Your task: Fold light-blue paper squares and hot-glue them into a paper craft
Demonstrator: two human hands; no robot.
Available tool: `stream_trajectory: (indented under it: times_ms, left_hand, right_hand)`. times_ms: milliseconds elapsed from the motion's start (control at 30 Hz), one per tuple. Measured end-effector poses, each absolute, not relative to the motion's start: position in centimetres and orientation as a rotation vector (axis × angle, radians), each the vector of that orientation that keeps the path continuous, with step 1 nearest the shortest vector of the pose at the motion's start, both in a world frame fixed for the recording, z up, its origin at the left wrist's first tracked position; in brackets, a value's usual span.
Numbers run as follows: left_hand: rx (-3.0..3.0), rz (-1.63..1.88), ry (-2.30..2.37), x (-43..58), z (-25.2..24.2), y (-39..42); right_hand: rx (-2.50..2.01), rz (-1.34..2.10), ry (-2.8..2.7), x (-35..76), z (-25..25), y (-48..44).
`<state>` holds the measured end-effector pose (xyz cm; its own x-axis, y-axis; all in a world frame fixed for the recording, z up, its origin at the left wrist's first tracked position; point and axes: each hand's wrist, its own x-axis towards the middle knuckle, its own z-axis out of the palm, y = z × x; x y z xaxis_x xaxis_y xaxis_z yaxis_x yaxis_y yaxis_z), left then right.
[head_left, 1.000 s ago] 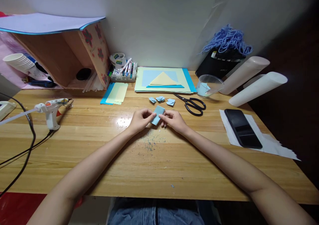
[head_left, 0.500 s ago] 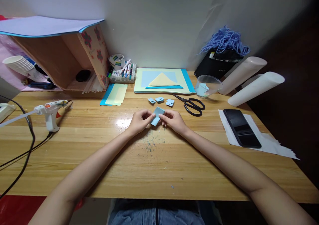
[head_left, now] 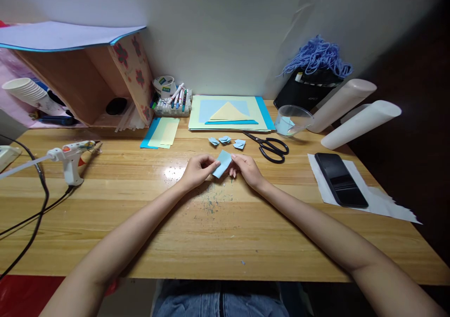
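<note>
A small light-blue piece of paper (head_left: pixel 222 164) is held tilted above the table between both hands. My left hand (head_left: pixel 199 169) pinches its left edge between thumb and fingers. At the upper right corner, my right hand (head_left: pixel 247 170) grips the paper with thumb and forefinger, its other fingers curled below. Just beyond the hands lie three small clusters of folded blue paper (head_left: pixel 225 140). Black-handled scissors (head_left: pixel 270 146) rest to the right of these, their blades pointing left.
Coloured sheets (head_left: pixel 232 113) lie at the back, beside a marker box (head_left: pixel 173 104). A glue gun (head_left: pixel 73 161) with cables stands left. On the right are a clear plastic cup (head_left: pixel 294 121), paper rolls (head_left: pixel 361 125) and a phone (head_left: pixel 341 180) on torn white paper.
My right thumb has slid from the middle of the blue paper to its upper right corner, uncovering more of its face. My left hand keeps its hold.
</note>
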<state>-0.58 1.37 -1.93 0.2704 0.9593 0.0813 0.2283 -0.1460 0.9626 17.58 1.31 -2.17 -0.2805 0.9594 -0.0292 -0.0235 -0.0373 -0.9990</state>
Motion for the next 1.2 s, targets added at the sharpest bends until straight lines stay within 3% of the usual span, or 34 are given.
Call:
stream_trajectory:
  times_ms: [367,667,1200]
  left_hand:
    - [1.527,0.999,1.136,-0.6,-1.4,1.3]
    - [1.651,0.738,1.01,-0.7,-0.7,0.9]
    - [1.639,0.942,1.175,-0.7,-1.6,1.2]
  right_hand:
    - [-1.09,1.367,-1.598,17.5,-1.7,0.9]
    - [-1.074,1.295,-1.543,17.6,-1.4,1.0]
    - [-1.1,1.178,-1.695,17.5,-1.7,0.7]
